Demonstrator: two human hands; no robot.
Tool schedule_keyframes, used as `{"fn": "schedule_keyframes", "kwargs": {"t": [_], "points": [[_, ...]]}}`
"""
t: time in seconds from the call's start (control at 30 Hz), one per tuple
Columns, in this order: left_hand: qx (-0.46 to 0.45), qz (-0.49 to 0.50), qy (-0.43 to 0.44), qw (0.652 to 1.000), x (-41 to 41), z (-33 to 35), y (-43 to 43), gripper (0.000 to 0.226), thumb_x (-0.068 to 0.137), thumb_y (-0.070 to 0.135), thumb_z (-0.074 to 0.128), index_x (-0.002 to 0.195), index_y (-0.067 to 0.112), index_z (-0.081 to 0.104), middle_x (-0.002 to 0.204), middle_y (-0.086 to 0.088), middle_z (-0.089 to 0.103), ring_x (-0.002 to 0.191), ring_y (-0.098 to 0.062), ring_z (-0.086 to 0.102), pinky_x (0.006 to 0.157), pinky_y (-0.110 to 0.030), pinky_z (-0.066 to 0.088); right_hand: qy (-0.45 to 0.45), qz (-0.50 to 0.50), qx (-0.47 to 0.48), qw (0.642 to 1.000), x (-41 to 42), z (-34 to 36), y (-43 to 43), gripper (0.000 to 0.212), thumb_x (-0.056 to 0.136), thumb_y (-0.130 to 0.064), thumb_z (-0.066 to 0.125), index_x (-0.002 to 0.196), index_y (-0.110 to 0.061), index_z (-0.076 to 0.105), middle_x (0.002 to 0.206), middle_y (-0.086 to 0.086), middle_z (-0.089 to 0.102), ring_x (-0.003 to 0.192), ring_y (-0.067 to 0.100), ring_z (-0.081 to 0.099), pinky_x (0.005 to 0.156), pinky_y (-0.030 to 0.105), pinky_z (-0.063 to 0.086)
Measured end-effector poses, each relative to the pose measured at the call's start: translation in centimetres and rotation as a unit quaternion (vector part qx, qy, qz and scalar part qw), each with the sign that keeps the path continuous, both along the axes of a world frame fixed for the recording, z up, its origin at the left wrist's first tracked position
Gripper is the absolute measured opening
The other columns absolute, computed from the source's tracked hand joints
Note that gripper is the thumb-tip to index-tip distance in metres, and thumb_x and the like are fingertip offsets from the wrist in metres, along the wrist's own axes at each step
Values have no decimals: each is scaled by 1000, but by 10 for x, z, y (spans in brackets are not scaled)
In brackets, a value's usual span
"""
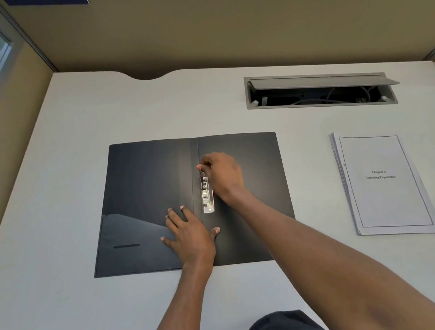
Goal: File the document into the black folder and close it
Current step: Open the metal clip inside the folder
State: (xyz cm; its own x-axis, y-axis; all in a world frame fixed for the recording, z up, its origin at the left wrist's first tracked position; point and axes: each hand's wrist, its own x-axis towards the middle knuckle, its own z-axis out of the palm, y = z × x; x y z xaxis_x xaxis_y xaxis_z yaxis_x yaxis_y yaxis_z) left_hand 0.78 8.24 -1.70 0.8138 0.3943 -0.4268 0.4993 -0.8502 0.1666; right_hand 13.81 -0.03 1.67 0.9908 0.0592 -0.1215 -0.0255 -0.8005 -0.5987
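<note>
The black folder (pixel 142 190) lies open and flat in the middle of the white desk (pixel 64 307). A metal clip (pixel 207 199) runs along its spine. My left hand (pixel 191 236) presses flat on the folder near the spine, fingers spread. My right hand (pixel 223 176) reaches over the right cover and pinches the upper end of the metal clip. The document (pixel 385 182), a white stapled stack with a printed title page, rests on the desk to the right of the folder, apart from both hands.
An open cable tray (pixel 319 92) with wires is set into the desk behind the document. Beige partition walls (pixel 221 27) close the desk at the back and sides. The desk's front edge runs just above my lap.
</note>
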Motion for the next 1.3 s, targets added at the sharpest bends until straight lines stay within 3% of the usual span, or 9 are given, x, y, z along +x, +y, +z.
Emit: {"fn": "schedule_keyframes", "kwargs": {"t": [0.13,0.2,0.5,0.67,0.9,1.13,1.3], "points": [[9,-2,4,1000,1,-2,0,112,81,64,73,162,14,15,170,-17,10,159,-37,10,120,-65,25,20,10,-8,1000,20,-8,0,22,93,-32,66,81,-16,75,79,0,75,79,24,67,69,32,47],[12,-4,4,1000,0,-3,0,111,81,65,73,162,15,15,170,-18,11,158,-37,11,120,-64,25,42,10,-7,999,27,-12,1,21,93,-32,66,83,-16,76,78,0,76,79,23,69,72,33,52],[25,-18,4,1000,-1,-3,1,110,84,66,68,163,13,12,170,-18,10,159,-37,10,120,-63,27,90,22,-29,995,38,-21,-7,17,94,-32,67,98,-20,79,96,3,77,92,26,70,81,35,56],[20,-18,3,1000,-4,-2,-1,110,87,66,65,164,12,7,172,-18,4,160,-37,5,121,-63,24,72,21,-3,997,28,-19,-18,22,98,-31,58,106,-21,76,106,2,74,100,24,67,84,35,54],[19,-30,-25,999,-18,-3,-1,105,93,71,50,165,14,-1,173,-16,-5,161,-34,-4,125,-61,16,16,17,-2,1000,-7,-18,-44,36,103,-35,49,132,-16,62,131,4,62,122,24,56,95,41,51],[24,-42,-75,996,-32,-2,-4,87,101,61,40,165,9,13,173,-16,7,161,-33,1,127,-60,12,-4,5,13,1000,-51,-16,-79,50,103,-37,49,148,-15,47,153,2,48,141,21,42,113,39,40],[20,-55,-138,989,-31,13,-37,78,101,50,50,161,7,26,170,-19,21,159,-36,16,126,-58,21,-14,-11,24,1000,-73,-14,-118,59,101,-42,50,153,-17,39,156,2,45,143,21,41,116,38,38]]}}
